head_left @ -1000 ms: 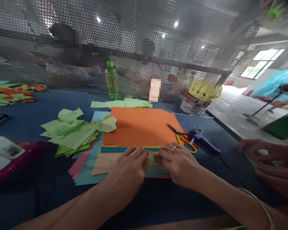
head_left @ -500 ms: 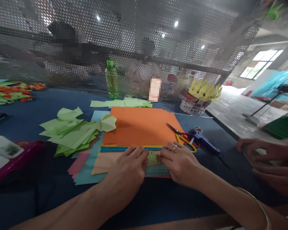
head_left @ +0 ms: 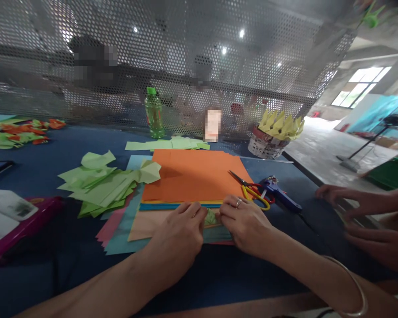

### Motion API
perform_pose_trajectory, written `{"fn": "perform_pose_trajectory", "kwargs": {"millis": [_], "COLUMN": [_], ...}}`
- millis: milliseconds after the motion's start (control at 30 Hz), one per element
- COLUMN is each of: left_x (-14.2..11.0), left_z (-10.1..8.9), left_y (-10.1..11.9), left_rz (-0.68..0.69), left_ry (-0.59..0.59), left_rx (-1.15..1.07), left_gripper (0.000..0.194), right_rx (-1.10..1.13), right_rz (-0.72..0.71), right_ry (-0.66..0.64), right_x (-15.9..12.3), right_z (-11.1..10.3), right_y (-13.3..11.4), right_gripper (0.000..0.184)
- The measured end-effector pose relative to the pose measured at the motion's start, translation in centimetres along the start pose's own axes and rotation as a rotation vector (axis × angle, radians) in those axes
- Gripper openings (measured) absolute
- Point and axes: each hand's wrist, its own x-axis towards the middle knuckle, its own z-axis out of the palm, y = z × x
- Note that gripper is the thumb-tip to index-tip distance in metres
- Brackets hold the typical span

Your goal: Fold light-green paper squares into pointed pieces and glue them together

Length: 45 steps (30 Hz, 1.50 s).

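Between my two hands a small piece of folded green paper (head_left: 211, 217) lies on the front edge of a paper stack. My left hand (head_left: 185, 229) grips its left side with bent fingers. On the other side my right hand (head_left: 243, 223), with a ring on one finger, pinches the right edge; both sets of fingertips are partly hidden. Beneath and behind them spreads coloured paper, with orange sheets (head_left: 192, 174) on top. Scissors (head_left: 252, 192) with yellow and red handles lie just beyond my right hand, against a blue glue gun (head_left: 280, 194).
Loose green paper pieces (head_left: 99, 183) are heaped at the left. A green bottle (head_left: 154, 114) and a basket with yellow paper points (head_left: 270, 143) stand by the perforated metal screen (head_left: 179, 53). Another person's hands (head_left: 368, 212) are at the right edge. A magenta-and-white device (head_left: 23, 216) sits far left.
My hands stay on the green paper with barely any movement. The view has shifted slightly. The other person's hands at the right have come a little further left.
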Motion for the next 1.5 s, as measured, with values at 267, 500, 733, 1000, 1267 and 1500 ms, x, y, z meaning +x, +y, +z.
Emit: {"fn": "perform_pose_trajectory", "kwargs": {"millis": [267,500,733,1000,1267,1500], "left_x": [-0.3,-0.8,-0.9,-0.8,-0.7,-0.5], "left_z": [-0.3,-0.2,-0.3,0.3,-0.3,-0.4], "left_y": [-0.5,-0.3,-0.2,0.1,-0.1,-0.2], "left_rz": [0.000,0.007,-0.043,-0.060,-0.077,-0.106], "left_ry": [-0.056,-0.039,-0.070,-0.102,-0.046,-0.023], "left_rx": [-0.063,-0.054,-0.101,-0.172,-0.129,-0.172], "left_gripper": [0.020,0.027,0.037,0.043,0.040,0.036], "right_rx": [0.183,0.365,0.432,0.398,0.382,0.347], "right_rz": [0.050,0.115,0.015,0.029,0.058,0.089], "right_ry": [0.240,0.314,0.222,0.188,0.207,0.195], "right_x": [0.0,0.1,0.3,0.2,0.2,0.2], "right_z": [-0.5,-0.4,-0.3,-0.1,-0.3,-0.4], "right_y": [0.9,0.8,0.4,0.2,0.2,0.0], "right_gripper": [0.026,0.032,0.032,0.025,0.029,0.027]}}
